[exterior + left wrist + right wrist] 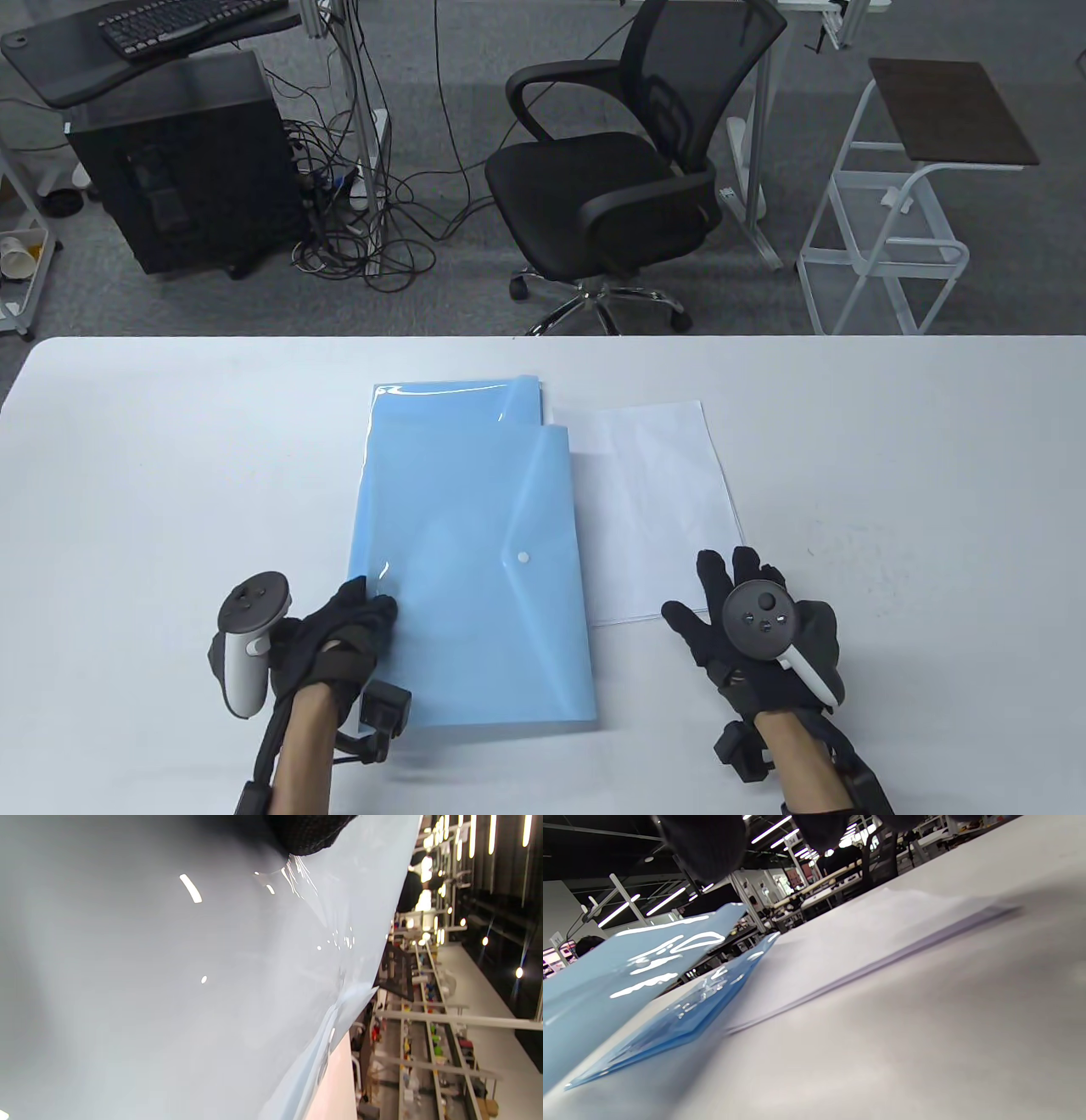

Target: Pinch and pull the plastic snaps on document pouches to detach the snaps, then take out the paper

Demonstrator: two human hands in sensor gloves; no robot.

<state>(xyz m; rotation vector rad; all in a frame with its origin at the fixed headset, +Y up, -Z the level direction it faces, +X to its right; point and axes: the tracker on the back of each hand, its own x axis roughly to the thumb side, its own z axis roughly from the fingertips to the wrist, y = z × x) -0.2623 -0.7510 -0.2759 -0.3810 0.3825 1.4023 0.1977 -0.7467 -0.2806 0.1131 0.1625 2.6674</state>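
Note:
A light blue document pouch lies in the middle of the white table, its flap lying flat with a white snap on it. It rests on another blue pouch that sticks out at the far end. My left hand grips the top pouch's near left edge; in the left wrist view a black fingertip presses the glossy pouch. In the right wrist view that pouch is raised off the lower one. A stack of white paper lies right of the pouches. My right hand rests open, fingers spread, at the paper's near corner.
Beyond the table's far edge stand a black office chair, a computer tower with tangled cables, and a white metal trolley. Bare table surface lies left of the pouches and right of the paper.

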